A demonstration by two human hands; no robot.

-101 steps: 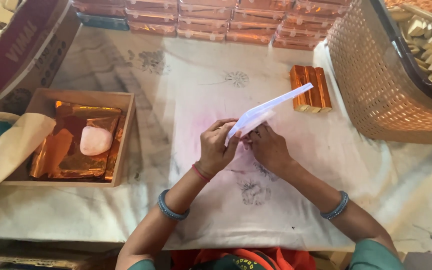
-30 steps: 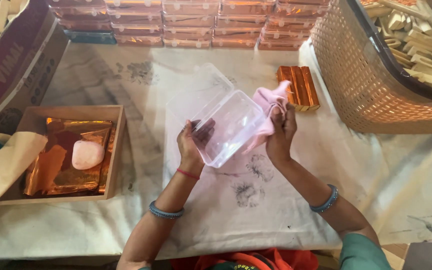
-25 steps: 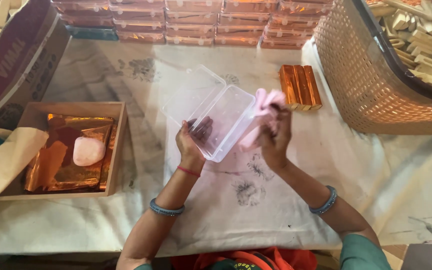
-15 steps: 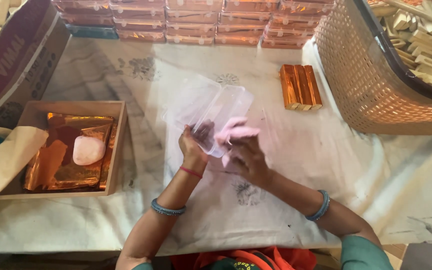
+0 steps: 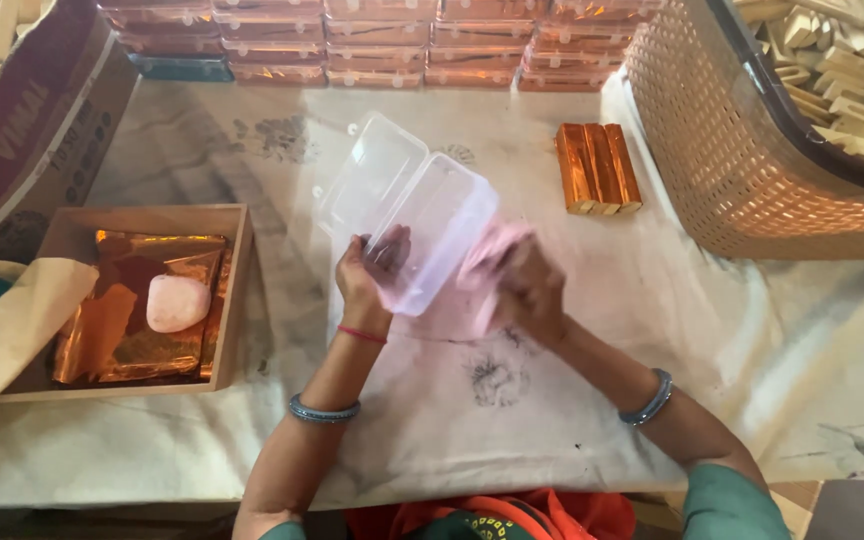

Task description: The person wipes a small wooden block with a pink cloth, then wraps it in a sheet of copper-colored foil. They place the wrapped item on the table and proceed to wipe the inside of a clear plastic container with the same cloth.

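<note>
Right now the left hand [image 5: 372, 275] grips the near edge of a clear plastic box [image 5: 442, 225], thumb inside and fingers curled around its wall, holding it tilted up just above the middle of the counter [image 5: 512, 420]. Its hinged lid [image 5: 370, 180] hangs open toward the far edge. The right hand [image 5: 522, 285] is bunched around a pink cloth [image 5: 482, 270], pressed against the box's right side; it is blurred, so the exact finger grip cannot be told. This looks like the wiping step, with the cloth working the outside or rim of the box. A next move would likely call for a firm left-hand hold while the cloth gets into the inner corners.

Toward the far right of the counter lie three copper-wrapped bars [image 5: 597, 167], well apart from the hands. At the left edge sits a wooden tray [image 5: 237, 300] with copper foil sheets [image 5: 122, 330] and a pale pink lump [image 5: 177, 303] on them. A woven basket [image 5: 742, 160] stands at the right edge.
</note>
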